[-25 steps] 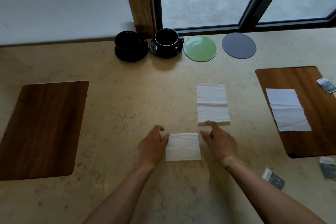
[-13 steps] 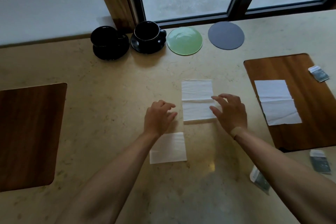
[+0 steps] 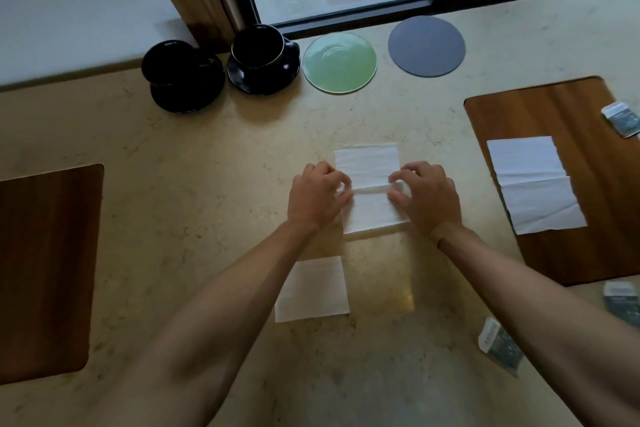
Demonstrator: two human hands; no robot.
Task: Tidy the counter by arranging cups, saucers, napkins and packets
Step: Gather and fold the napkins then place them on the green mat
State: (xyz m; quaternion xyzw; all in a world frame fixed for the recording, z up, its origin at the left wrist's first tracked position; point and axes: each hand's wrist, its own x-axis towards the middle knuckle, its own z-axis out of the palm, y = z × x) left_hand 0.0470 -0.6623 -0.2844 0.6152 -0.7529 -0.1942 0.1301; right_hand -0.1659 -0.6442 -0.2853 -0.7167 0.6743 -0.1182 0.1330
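Head view | both hands (image 3: 372,196) pinch creased white paper napkin (image 3: 369,184) at its fold | glossy beige marble counter (image 3: 207,184)

Open desk (image 3: 207,184) is found left of the hands, between the left wooden mat (image 3: 45,270) and the napkins. The far edge is blocked by two black cups (image 3: 256,48) on saucers, a green saucer (image 3: 339,62) and a grey coaster (image 3: 426,45). The right side is crowded by a mat (image 3: 554,107) and packets (image 3: 500,345).

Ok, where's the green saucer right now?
In the head view, the green saucer sits empty at the counter's far edge by the window, between the black cup and the grey coaster.
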